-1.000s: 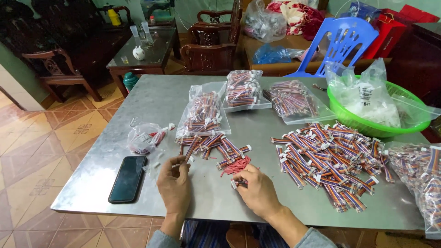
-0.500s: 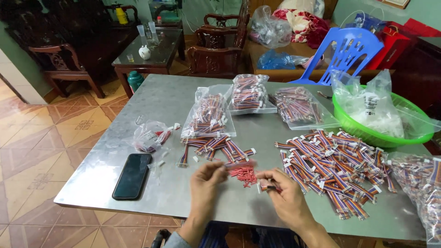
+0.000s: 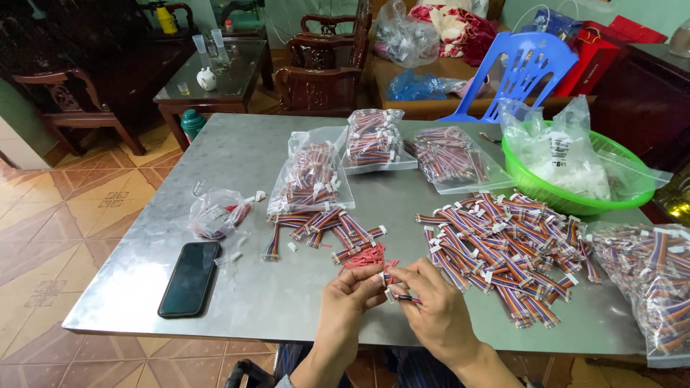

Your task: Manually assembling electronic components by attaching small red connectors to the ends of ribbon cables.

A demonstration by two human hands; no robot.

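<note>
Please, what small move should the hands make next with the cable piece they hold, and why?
Probably press the white connector onto the wire ends: the left hand and right hand pinch one small cable together at their fingertips, above the metal table.

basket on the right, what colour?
Bright green basket, clearest in the head view.
</note>
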